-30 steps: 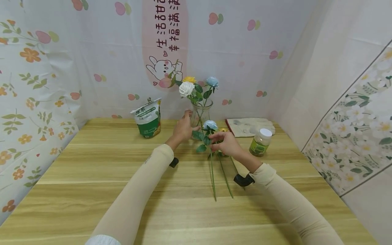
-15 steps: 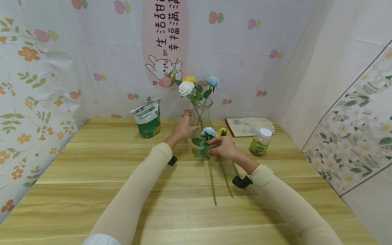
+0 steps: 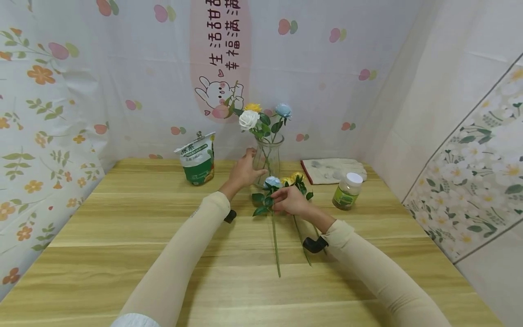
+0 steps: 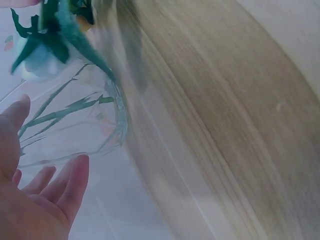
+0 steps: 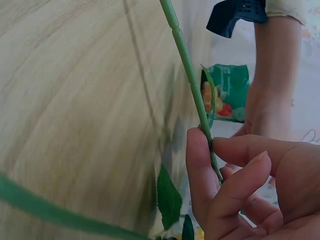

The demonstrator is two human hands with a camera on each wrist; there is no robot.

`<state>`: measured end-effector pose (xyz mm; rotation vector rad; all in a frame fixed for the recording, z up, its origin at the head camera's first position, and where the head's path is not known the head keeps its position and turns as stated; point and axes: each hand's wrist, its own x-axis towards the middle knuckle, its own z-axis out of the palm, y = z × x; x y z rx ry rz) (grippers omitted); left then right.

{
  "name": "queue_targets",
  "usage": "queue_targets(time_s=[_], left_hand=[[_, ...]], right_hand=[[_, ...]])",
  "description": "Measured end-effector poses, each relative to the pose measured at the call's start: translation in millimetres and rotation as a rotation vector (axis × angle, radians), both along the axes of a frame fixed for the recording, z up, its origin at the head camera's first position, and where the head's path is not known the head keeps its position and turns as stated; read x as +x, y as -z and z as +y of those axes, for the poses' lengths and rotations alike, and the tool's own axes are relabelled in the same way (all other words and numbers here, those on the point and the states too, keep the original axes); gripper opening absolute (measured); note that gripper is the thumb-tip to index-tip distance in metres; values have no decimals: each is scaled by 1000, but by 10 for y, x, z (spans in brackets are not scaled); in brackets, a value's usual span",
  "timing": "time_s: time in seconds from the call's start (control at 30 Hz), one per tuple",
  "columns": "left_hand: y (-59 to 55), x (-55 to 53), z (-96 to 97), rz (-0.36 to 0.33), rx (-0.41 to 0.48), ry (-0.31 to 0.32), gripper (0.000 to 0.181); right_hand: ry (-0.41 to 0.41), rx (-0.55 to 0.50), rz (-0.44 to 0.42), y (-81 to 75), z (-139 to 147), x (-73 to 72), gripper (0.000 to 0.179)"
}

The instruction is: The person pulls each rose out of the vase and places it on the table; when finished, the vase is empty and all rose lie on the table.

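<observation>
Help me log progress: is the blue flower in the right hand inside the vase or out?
Out. The right hand pinches the blue flower by its stem, whose bare end shows outside the vase, over the table.

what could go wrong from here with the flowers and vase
The clear glass vase could tip if bumped, as the left hand seems only loosely cupped at it.
The light-blue flower with a long green stem might twist, since the right hand pinches it lightly.
Its green leaves may snag the yellow flower close by.
</observation>
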<state>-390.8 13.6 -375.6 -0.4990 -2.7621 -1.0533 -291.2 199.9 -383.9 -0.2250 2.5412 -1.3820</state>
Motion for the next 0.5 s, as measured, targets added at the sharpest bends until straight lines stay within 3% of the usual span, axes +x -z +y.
queue_targets(time_s=[0.27,0.5], left_hand=[[-11,3,9,-30,-9,3,76],[-8,2,14,1,-9,14,81]], right_hand=[[-15,15,2,75,-75,-11,30],[9,36,-25,125,-75,-20,28]])
